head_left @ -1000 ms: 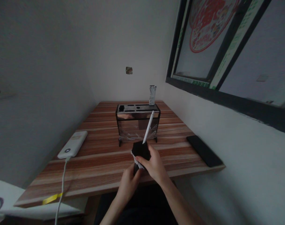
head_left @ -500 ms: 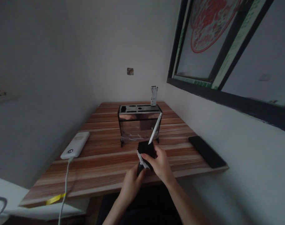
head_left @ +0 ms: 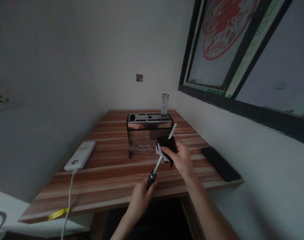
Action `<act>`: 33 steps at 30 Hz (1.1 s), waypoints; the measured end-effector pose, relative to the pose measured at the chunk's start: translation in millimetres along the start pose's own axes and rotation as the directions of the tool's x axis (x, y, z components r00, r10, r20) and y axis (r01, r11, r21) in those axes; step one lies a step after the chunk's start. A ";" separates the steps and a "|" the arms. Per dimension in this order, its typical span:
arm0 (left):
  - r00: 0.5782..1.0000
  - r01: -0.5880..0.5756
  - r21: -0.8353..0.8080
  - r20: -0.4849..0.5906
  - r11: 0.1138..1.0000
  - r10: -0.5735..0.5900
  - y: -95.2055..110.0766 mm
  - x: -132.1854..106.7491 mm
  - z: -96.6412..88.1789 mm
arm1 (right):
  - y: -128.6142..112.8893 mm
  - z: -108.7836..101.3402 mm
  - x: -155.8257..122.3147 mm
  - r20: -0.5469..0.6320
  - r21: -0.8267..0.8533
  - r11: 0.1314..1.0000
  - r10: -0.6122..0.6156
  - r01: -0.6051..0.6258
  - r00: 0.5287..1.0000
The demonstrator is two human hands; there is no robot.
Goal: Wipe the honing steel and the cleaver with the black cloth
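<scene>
My left hand [head_left: 141,196] is closed around the black handle of a honing rod [head_left: 157,165], which slants up and to the right over the table. Around the middle of its pale shaft, my right hand [head_left: 183,158] grips a black cloth [head_left: 168,142] with a white edge or underside. The rod's tip sticks out above the cloth. Behind the hands stands a knife block [head_left: 150,117] with a slotted top, a black frame and shiny or clear sides. Its lower right part is hidden by the cloth and my right hand.
On the wood-grain table [head_left: 112,180], a white power bank [head_left: 80,155] with a cable lies left and a black phone [head_left: 220,163] right. A wrapped, pale upright object [head_left: 164,104] stands at the block's back right. Yellow tape [head_left: 58,213] marks the front edge. Walls enclose the sides and back.
My right hand has moved up and right with the cloth, along the rod away from the handle. The lower shaft now shows. My left hand stays about where it was.
</scene>
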State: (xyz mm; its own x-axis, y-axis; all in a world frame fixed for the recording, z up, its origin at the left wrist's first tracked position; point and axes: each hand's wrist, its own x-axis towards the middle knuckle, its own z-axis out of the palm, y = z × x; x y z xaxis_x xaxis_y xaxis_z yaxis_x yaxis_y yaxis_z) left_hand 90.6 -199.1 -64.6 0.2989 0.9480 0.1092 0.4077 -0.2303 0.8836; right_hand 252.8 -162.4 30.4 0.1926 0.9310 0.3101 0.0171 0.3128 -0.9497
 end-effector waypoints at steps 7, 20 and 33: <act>1.000 -0.023 0.020 -0.005 1.000 0.024 -3.9 -0.2 1.2 | -8.1 -17.3 24.9 -0.082 -0.029 0.992 -0.123 0.121 0.989; 1.000 -0.015 0.054 0.001 0.998 0.015 2.7 -2.1 -0.6 | -22.9 -28.4 49.6 -0.273 -0.012 0.977 -0.207 0.212 0.940; 1.000 -0.029 0.043 -0.010 0.999 0.029 3.3 -3.6 -1.5 | -21.6 -13.9 41.6 -0.316 0.047 0.973 -0.199 0.225 0.928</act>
State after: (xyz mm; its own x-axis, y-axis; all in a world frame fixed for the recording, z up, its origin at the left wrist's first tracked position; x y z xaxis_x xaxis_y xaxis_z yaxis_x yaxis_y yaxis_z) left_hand 89.5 -203.0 -61.4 0.3020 0.9430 0.1398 0.4356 -0.2669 0.8597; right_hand 274.1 -133.1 63.3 0.4856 0.7418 0.4626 0.0136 0.5227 -0.8524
